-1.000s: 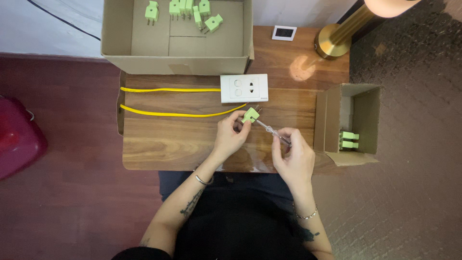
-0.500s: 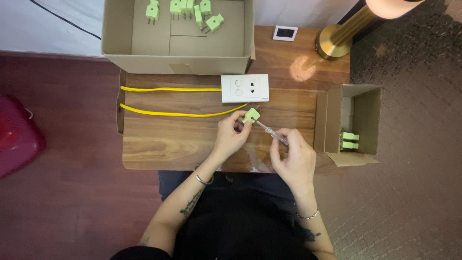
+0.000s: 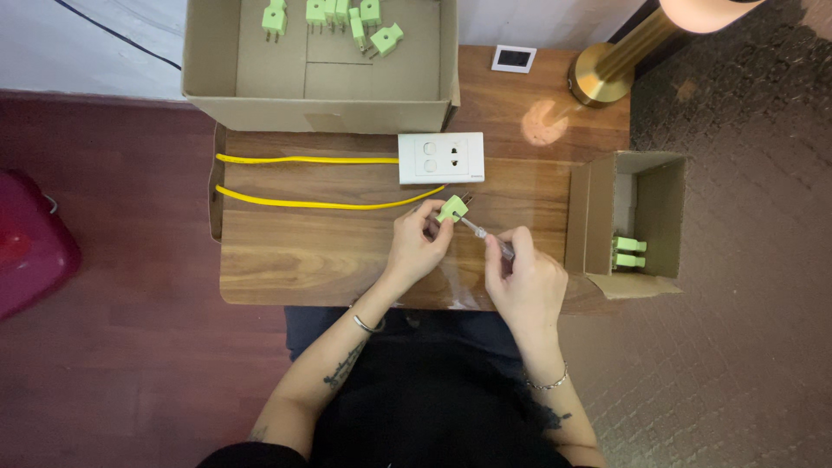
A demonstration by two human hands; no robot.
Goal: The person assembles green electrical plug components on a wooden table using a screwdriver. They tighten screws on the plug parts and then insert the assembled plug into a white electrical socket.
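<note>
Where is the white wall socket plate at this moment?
In the head view the white socket plate lies flat on the wooden table, just right of centre, below the large cardboard box and just above the green plug held in the left hand.

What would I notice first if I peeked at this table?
Probably the two hands in the middle: the left hand pinches a small green plug while the right hand points a thin screwdriver at it. Bright yellow wires cross the wooden table towards a white socket plate.
</note>
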